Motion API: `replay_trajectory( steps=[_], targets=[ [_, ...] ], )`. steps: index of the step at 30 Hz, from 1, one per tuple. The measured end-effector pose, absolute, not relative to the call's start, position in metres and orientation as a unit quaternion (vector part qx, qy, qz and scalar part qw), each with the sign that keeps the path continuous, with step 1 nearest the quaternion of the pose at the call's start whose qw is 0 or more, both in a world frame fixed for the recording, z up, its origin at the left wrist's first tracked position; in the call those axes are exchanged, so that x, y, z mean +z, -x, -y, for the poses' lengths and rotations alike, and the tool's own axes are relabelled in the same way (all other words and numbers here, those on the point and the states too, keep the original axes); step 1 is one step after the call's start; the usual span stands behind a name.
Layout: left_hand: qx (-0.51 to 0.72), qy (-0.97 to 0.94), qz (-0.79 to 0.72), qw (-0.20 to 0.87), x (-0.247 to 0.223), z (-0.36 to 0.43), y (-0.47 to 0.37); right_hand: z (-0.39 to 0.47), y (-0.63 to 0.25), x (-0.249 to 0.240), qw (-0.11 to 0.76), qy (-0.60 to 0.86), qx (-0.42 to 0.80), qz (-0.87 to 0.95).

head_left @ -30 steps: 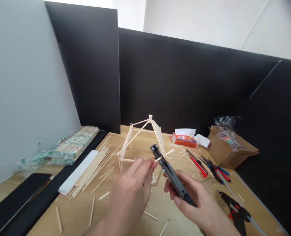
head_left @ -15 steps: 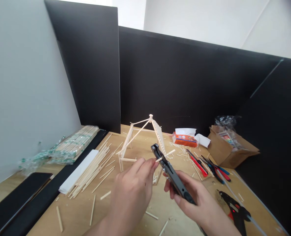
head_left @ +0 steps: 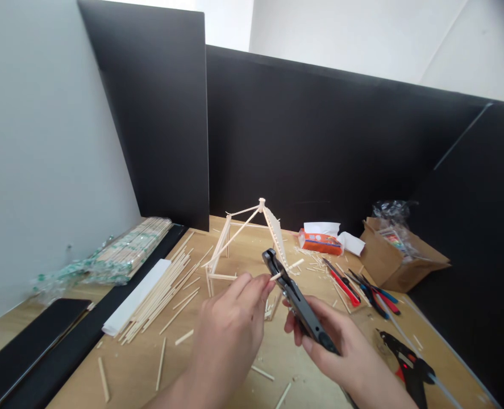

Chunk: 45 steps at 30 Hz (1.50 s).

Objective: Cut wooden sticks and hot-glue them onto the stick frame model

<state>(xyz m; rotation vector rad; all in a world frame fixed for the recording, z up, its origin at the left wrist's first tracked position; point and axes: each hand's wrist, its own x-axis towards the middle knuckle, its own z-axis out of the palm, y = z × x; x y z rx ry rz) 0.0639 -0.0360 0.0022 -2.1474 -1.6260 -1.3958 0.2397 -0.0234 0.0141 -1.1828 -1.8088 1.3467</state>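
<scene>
Orange tissue pack [head_left: 322, 244] near open cardboard box [head_left: 388, 267], black panels [head_left: 311, 142] behind

Left hand [head_left: 232, 321] pinching, right hand [head_left: 334, 341] clenched

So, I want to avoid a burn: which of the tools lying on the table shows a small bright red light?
The black glue gun, at the near right, has it on its body. The red knife and the pliers beyond show none.

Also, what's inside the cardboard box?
Crumpled clear plastic sticks out of the top, with something multicoloured below it. Anything deeper in the cardboard box is hidden by its walls and that plastic.
</scene>
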Motion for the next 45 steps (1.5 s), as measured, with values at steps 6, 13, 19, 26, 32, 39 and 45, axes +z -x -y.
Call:
replay_trajectory(
  steps=[6,13,19,26,32,39,45],
  targets=[
    [-0.453,0.710,0.532,0.084,0.002,0.037,-0.062,0.022,-0.241,0.008,0.292,0.462,0.481,0.685],
    [-0.446,0.713,0.527,0.122,0.003,0.036,-0.060,0.022,-0.240,0.005,0.281,0.479,0.400,0.729],
    [-0.461,0.705,0.517,0.153,0.007,0.041,-0.058,0.028,-0.230,-0.008,0.339,0.472,0.297,0.757],
    [-0.472,0.701,0.505,0.176,0.010,0.044,-0.058,0.024,-0.223,-0.024,0.398,0.455,0.253,0.755],
    [-0.453,0.702,0.519,0.182,0.006,0.039,-0.058,0.018,-0.221,-0.028,0.396,0.467,0.208,0.763],
    [-0.442,0.703,0.526,0.185,-0.001,0.030,-0.057,0.011,-0.221,-0.032,0.393,0.475,0.196,0.762],
    [-0.423,0.704,0.538,0.190,-0.003,0.026,-0.059,0.008,-0.222,-0.034,0.393,0.476,0.188,0.764]
  ],
)
